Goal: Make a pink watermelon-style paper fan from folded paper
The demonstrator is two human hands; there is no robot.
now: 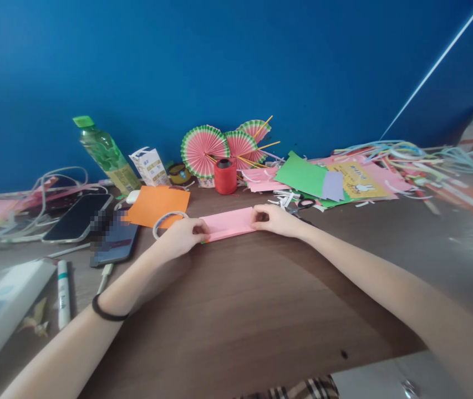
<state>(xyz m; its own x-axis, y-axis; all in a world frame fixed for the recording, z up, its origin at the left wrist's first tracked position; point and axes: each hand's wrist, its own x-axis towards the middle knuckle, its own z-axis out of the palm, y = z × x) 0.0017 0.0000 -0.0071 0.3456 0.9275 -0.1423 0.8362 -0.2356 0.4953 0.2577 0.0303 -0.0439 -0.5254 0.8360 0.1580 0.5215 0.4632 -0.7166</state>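
A strip of pink paper point(228, 223), folded along its length, lies on the dark wooden table between my hands. My left hand point(184, 238) pinches its left end, where a bit of green and orange shows at the corner. At the right end, my right hand point(275, 220) has thumb and fingers closed on the paper's edge. An orange sheet point(159, 204) and a white cable loop sit just behind my left hand. Black-handled scissors point(305, 204) lie behind my right hand, partly covered by paper scraps.
Pleated watermelon-coloured paper fans point(205, 149) lean on the blue wall behind a red thread spool point(225, 177). Left are a green-capped bottle point(105, 155), a carton point(149, 166), two phones and a marker point(64, 293). Coloured paper point(306, 174) and strips are piled right.
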